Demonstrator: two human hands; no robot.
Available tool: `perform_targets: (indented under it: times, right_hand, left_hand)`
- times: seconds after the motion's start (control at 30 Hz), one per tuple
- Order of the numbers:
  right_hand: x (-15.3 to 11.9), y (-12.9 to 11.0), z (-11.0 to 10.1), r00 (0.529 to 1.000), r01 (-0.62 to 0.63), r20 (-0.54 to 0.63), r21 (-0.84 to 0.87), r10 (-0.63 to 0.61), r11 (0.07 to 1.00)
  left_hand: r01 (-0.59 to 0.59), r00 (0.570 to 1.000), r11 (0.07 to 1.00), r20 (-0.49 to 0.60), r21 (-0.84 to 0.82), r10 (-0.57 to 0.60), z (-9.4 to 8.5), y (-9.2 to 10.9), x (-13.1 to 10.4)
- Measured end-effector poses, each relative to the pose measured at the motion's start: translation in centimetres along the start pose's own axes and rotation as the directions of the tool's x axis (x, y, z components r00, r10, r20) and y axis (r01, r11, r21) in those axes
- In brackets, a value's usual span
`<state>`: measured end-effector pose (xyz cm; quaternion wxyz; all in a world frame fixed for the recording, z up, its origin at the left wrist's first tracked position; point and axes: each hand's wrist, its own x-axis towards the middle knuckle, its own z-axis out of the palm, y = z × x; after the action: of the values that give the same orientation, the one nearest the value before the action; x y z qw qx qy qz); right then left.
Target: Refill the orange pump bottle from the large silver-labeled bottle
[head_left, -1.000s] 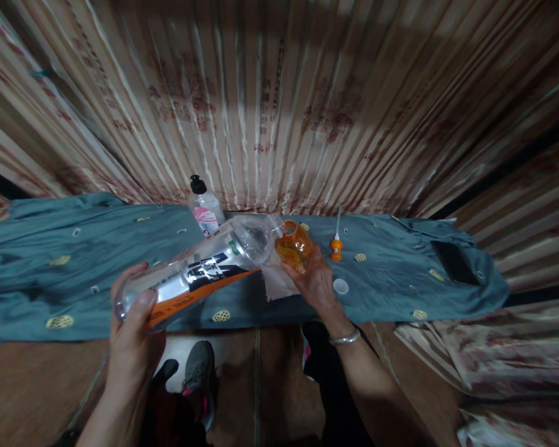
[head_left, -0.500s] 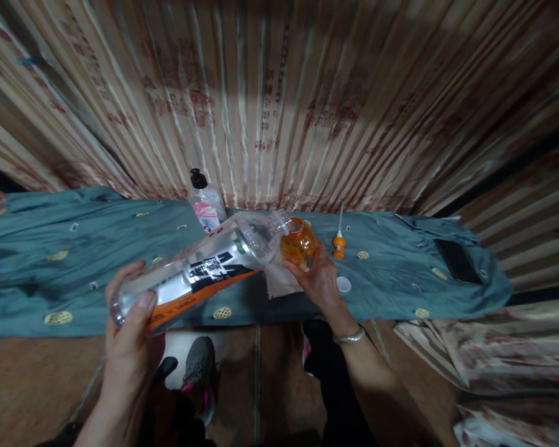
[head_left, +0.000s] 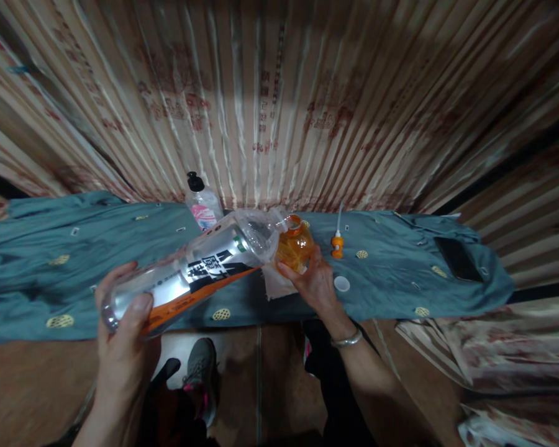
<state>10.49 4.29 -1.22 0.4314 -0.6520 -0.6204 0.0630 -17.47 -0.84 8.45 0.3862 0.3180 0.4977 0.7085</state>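
Note:
My left hand (head_left: 125, 329) is wrapped round the base of a large clear plastic bottle (head_left: 190, 276) with a silver, black and orange label. The bottle lies tilted, its neck pointing right. At its mouth is a small orange see-through bottle (head_left: 295, 245), gripped by my right hand (head_left: 314, 279) from the right and below. The orange bottle's open rim sits right beside the clear bottle's mouth; whether they touch I cannot tell. Under the hands a pale cloth (head_left: 279, 285) shows in part. An orange pump top (head_left: 337, 245) with a thin tube stands to the right, near a white round cap (head_left: 341, 284).
A clear bottle with a black cap and pink label (head_left: 204, 208) stands at the back left. A dark phone (head_left: 457, 259) lies at the right on the green patterned cloth (head_left: 386, 279). Pleated curtains (head_left: 270, 112) hang behind the surface.
Both hands and bottles have shifted slightly left within the view. The large bottle stays tilted towards the orange bottle, and both hands keep their grip.

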Motion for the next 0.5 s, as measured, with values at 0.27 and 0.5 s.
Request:
perform_targets:
  times: [0.27,0.5]
  right_hand:
    - [-0.14,0.26,0.15,1.000,0.014,0.004,0.015,-0.014,1.000]
    - [-0.23,0.40,0.29,1.000,0.029,-0.001,-0.044,-0.029,0.999]
  left_hand:
    - [-0.007,1.000,1.000,-0.020,0.018,0.007,0.43,0.46,-0.20]
    - [-0.039,0.999,0.997,-0.003,0.071,0.040,-0.07,0.11,0.23]
